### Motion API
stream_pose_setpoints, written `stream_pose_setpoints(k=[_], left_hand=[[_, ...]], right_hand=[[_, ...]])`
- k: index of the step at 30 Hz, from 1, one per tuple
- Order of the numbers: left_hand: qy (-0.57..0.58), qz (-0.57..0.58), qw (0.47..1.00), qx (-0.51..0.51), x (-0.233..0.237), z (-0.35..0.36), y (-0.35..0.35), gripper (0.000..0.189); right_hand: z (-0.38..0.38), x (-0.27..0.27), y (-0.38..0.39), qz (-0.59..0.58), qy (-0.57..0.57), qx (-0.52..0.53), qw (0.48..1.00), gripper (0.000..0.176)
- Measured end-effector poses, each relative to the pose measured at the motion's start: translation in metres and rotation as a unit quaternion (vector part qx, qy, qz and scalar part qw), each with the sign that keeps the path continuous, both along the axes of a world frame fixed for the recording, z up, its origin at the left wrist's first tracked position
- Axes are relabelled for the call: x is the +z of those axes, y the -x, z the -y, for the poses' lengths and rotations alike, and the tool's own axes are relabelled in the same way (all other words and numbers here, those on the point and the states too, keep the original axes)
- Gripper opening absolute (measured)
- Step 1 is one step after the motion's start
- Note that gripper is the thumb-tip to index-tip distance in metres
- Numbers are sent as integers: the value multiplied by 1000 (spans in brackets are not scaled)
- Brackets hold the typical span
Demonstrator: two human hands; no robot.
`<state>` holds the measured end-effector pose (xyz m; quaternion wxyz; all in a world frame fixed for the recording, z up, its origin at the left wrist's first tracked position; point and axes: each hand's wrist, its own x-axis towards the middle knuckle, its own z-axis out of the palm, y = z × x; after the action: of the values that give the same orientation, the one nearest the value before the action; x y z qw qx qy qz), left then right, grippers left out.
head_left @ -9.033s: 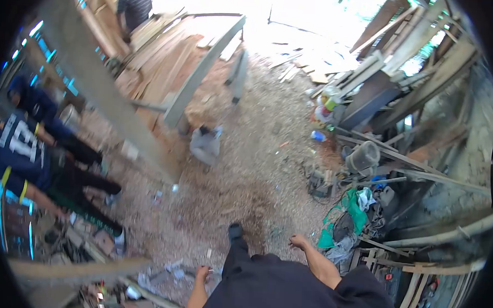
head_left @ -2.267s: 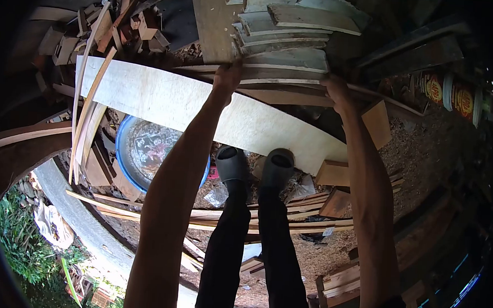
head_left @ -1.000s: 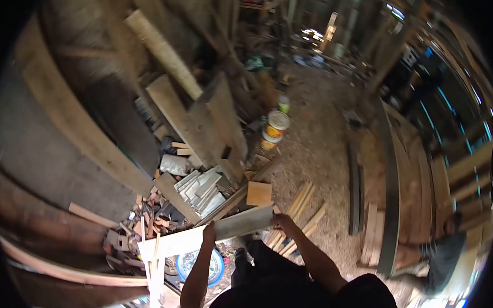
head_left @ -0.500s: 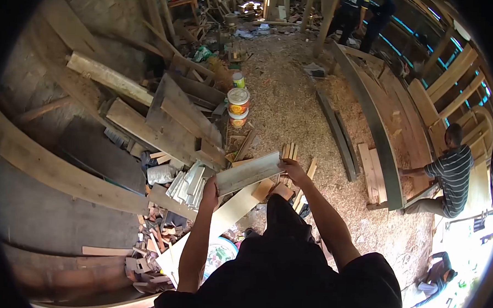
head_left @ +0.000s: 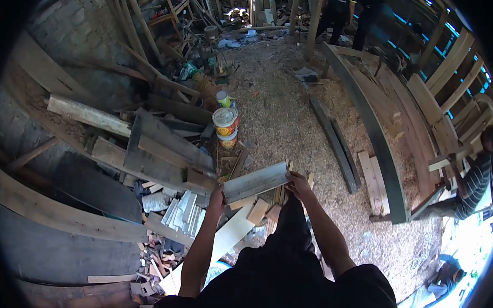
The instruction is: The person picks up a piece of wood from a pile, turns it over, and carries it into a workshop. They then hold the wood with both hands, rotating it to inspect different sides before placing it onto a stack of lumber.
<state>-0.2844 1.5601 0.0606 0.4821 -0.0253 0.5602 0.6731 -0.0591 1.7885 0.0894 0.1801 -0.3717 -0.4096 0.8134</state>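
Note:
Between my two hands I hold a short, pale grey wooden board (head_left: pixel 255 182), tilted up toward the right. My left hand (head_left: pixel 217 196) grips its left end, and my right hand (head_left: pixel 297 184) grips the right end. Below and left of it lies a stack of whitish wooden strips (head_left: pixel 184 211). A long pale plank (head_left: pixel 235 234) runs under my forearms, with small wood blocks (head_left: pixel 259 210) near its upper end.
Paint buckets (head_left: pixel 226 123) stand ahead beside leaning boards (head_left: pixel 164 150) on the left. Dark beams (head_left: pixel 335 144) lie on the shaving-covered floor (head_left: pixel 276 106). On the right a person in a striped shirt (head_left: pixel 474 183) works at a long workbench (head_left: pixel 376 137). Other people stand at the back.
My view has shifted, and the board has moved slightly right and lower in view, still in both hands. The person at right now has an arm raised with a wooden piece.

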Motion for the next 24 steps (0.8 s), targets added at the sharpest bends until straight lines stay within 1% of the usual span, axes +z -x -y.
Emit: stream_pose_setpoints(k=[1, 2, 3, 4, 5, 6, 7, 8, 9, 11, 13, 15, 17, 18, 19, 21, 22, 23, 24], left_hand=[[-2, -5, 1000, 5, 7, -22, 1, 37], [-22, 21, 1000, 7, 18, -50, 0, 37], [-45, 45, 998, 10, 16, -80, 5, 36], [-22, 21, 1000, 7, -15, -105, 21, 36], [-24, 17, 999, 17, -24, -127, 20, 36], [-42, 51, 997, 33, -28, -153, 18, 33], [-64, 79, 994, 42, -27, -187, 31, 31], [-61, 78, 994, 43, -22, -212, 35, 31], [-34, 67, 996, 39, -20, -227, 28, 30], [-24, 49, 998, 29, -8, -290, 40, 29], [-7, 21, 999, 31, -4, -317, 35, 37], [12, 18, 999, 41, 23, -355, 37, 36], [-23, 37, 999, 10, 47, -390, 43, 36], [-20, 20, 999, 24, 35, -404, 52, 36], [-16, 24, 999, 15, 21, -415, 61, 36], [-40, 22, 998, 41, 24, -448, 79, 35], [-7, 35, 998, 60, 25, -467, 89, 35], [-8, 37, 998, 57, 25, -485, 98, 35], [-13, 30, 996, 84, 26, -504, 107, 35]], right_hand=[[-22, -5, 3, -5, -2, 5, 1000, 32], [-46, -10, 9, 17, 0, -11, 1000, 31], [-76, -17, 16, 37, 0, -26, 999, 31], [-109, -23, 24, 10, -1, -13, 1000, 31], [-136, -31, 28, -14, 3, 1, 1000, 31], [-158, -32, 30, 18, 25, -4, 1000, 30], [-186, -30, 39, 43, 43, -15, 998, 30], [-210, -31, 39, 41, 26, -3, 999, 28], [-224, -32, 32, 48, 34, -2, 998, 28], [-279, -24, 37, 28, 49, -3, 998, 26], [-316, -23, 35, 36, 50, -7, 998, 26], [-356, 0, 42, 38, 47, -13, 998, 25], [-391, 7, 55, 26, 42, -24, 998, 26], [-410, 9, 62, 19, 39, -9, 999, 25], [-426, 10, 65, 16, 37, 4, 999, 25], [-451, 20, 78, 22, 36, -18, 999, 23], [-465, 26, 86, 20, 44, -21, 999, 22], [-480, 30, 95, 17, 51, -23, 998, 21], [-494, 39, 104, 22, 71, -30, 997, 21]])
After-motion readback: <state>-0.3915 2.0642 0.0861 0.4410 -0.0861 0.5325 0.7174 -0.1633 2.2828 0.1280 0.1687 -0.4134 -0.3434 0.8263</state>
